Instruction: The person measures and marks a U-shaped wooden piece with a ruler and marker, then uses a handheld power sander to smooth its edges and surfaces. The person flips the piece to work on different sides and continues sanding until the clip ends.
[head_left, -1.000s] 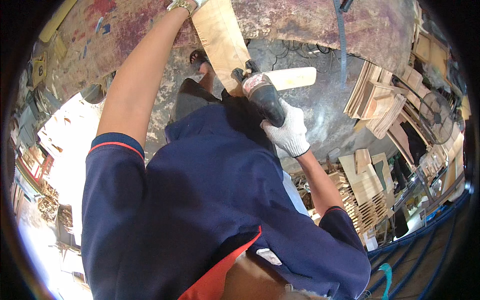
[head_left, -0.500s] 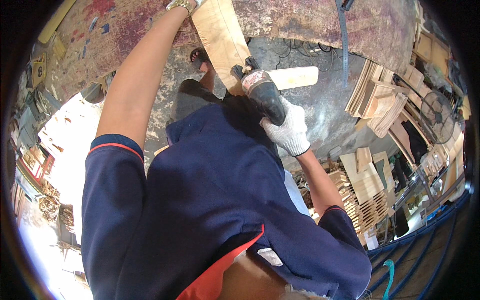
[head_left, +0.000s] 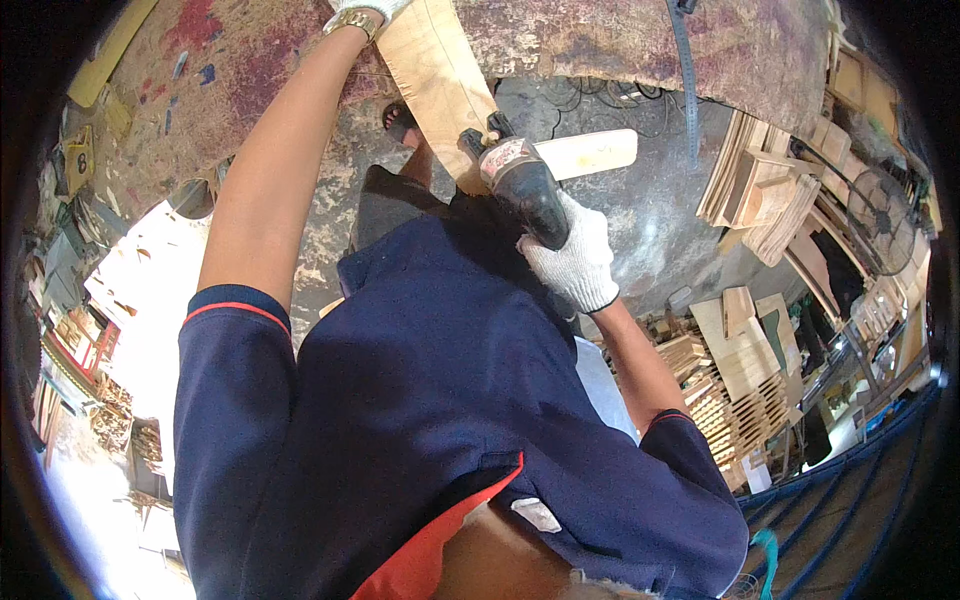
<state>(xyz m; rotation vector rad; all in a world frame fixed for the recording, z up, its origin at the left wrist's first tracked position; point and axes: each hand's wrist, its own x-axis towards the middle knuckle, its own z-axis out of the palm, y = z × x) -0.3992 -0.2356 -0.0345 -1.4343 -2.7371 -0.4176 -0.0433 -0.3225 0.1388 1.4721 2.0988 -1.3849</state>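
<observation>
My right hand point(head_left: 575, 255), in a white knit glove, grips the black body of a power tool, probably a jigsaw point(head_left: 525, 190), whose foot rests on the lower end of a pale plywood board point(head_left: 435, 70) with a line along it. Up at the top edge, my left hand point(head_left: 372, 10), gloved and wearing a watch, is on the board's far part; its fingers are mostly out of view. A short light wooden strip point(head_left: 590, 150) lies just right of the tool.
A stained work surface point(head_left: 250, 70) spans the top, with a metal ruler point(head_left: 688, 95) on it. Cables point(head_left: 580, 95) lie below its edge. At right are stacked wooden pieces point(head_left: 760, 185), a standing fan point(head_left: 870, 220) and plywood offcuts point(head_left: 730, 350). A foot in a sandal point(head_left: 398, 122) shows beside the board.
The view has shifted slightly. The tool has moved a little up and left, still in my right hand on the board's lower end; my left hand stays at the top.
</observation>
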